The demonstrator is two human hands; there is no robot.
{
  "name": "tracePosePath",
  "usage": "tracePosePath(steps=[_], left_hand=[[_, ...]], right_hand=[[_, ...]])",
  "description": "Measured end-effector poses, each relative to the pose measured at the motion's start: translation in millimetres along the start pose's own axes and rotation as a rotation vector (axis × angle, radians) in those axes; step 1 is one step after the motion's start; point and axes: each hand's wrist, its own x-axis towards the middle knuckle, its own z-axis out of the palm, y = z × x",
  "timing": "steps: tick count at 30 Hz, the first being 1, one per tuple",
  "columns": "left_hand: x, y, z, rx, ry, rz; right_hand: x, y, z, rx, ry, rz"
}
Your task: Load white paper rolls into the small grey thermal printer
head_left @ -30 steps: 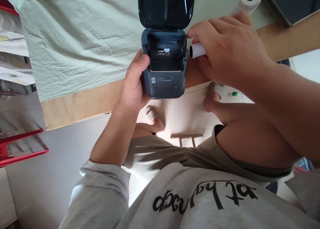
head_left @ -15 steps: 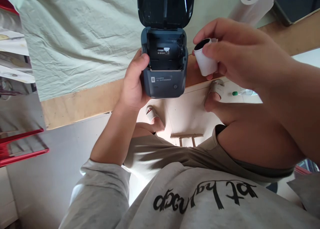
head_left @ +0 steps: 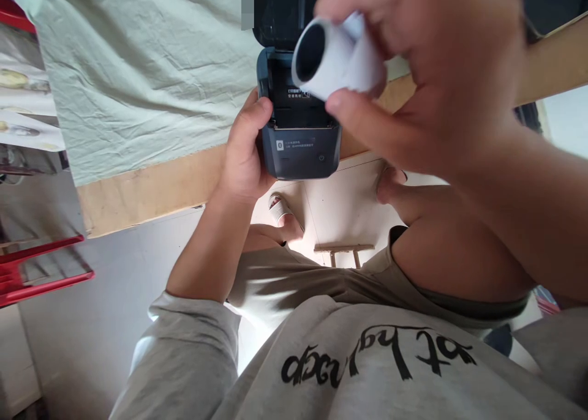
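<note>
My left hand [head_left: 248, 147] grips the left side of a dark blue label printer [head_left: 298, 157], thumb on its rim. The printer's black lid [head_left: 278, 16] is flipped up, and its paper bay shows a small printed label inside. Between the thumb and fingers of my right hand [head_left: 413, 83] is a small white paper roll [head_left: 335, 71] with a dark hollow core. The roll is tilted and raised in front of the bay's upper right part, hiding it. Whether the roll touches the printer I cannot tell.
A pale green cloth [head_left: 151, 71] covers the table, with a bare wooden edge [head_left: 147, 202] along the front. At the upper right lies a dark flat object [head_left: 558, 10]. A red plastic frame [head_left: 46, 279] is at the left, and a small wooden stool [head_left: 344, 248] stands below.
My right hand has brought the paper roll left and up, closer to the camera, from beside the printer to over its bay. The left hand and printer have barely moved.
</note>
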Motion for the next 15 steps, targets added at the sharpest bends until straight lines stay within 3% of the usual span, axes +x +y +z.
tracePosePath(steps=[2,4,6,11,15], left_hand=[[-0.4,0.3,-0.2,0.054,0.039,0.001],[-0.5,0.0,-1.3,0.091,0.045,-0.007],[-0.5,-0.7,-2.5,0.111,0.041,-0.018],[0.3,-3.1,-5.6,0.087,0.004,0.006],[0.8,-3.5,-6.7,0.097,0.000,-0.012]], right_hand=[[3.0,-5.4,6.6,-0.263,-0.008,-0.230],[6.1,-6.6,12.9,-0.332,0.004,-0.328],[9.2,-5.9,17.6,-0.392,0.043,-0.320],[15.2,-5.7,23.6,-0.424,0.063,-0.125],[14.2,-1.8,28.1,-0.425,0.116,-0.208]])
